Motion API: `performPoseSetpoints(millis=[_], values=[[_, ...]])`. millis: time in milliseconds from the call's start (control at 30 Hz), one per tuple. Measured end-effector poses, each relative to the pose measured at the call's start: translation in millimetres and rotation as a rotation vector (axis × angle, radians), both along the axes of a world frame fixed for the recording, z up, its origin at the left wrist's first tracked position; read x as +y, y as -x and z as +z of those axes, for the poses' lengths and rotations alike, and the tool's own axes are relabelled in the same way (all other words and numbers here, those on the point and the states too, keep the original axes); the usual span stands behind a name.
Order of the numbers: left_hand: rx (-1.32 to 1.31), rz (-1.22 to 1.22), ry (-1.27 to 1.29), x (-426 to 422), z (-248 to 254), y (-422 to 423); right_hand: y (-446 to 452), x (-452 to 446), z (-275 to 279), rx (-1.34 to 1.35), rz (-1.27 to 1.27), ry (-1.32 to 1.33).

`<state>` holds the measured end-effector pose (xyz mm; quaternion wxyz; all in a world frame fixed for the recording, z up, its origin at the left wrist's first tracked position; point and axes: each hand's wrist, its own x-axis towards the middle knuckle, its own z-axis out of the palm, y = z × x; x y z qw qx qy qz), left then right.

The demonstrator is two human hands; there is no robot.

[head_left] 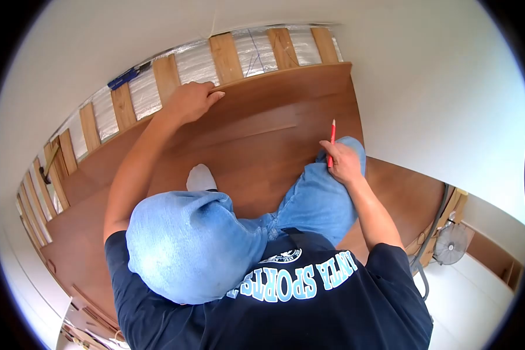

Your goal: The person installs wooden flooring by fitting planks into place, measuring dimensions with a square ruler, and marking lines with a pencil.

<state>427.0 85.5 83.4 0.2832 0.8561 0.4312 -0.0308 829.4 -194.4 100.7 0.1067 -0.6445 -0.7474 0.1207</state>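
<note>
My left hand point(189, 102) is at the far edge of the brown floorboard point(274, 87), with its thumb on the top face and the other fingers curled at the edge. In my right hand point(345, 163) is a red pencil point(332, 140), its tip pointing up and away from me. That hand rests by my bent right knee. Under me lie more brown floorboards point(245, 175). Beyond the board's edge, light wooden strips point(226, 58) lie across silver foil point(195, 67).
A blue tool point(122, 79) lies on the strips at the far left. Nearer on the left is a hammer point(45, 173). White walls point(426, 76) close in ahead and right. A fan point(450, 244) and a grey hose point(423, 251) are at the right, on a lower white floor point(472, 297).
</note>
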Motion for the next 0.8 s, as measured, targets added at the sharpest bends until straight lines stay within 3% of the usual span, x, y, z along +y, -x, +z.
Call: performPoseSetpoints(millis=[133,267,367,433,633,800], values=[[-0.042,-0.013,0.209,4.0,-53.3,4.3,8.0,0.9,8.8,0.012,-0.035,-0.012],[-0.093,-0.04,0.194,-11.2,-81.1,10.5,9.2,-0.1,6.1,0.002,-0.037,-0.022],[-0.074,0.032,0.218,-16.6,-88.7,15.2,8.4,1.4,6.3,0.031,-0.024,-0.01],[-0.168,-0.039,-0.051,-20.2,-90.7,14.8,7.3,1.0,4.4,0.017,-0.033,-0.002],[-0.016,-0.104,-0.158,-37.7,-84.9,5.5,5.8,0.3,1.5,0.003,-0.018,0.059],[0.113,-0.077,0.02,-22.9,-81.6,-3.2,8.8,5.4,2.5,-0.061,0.054,0.118]])
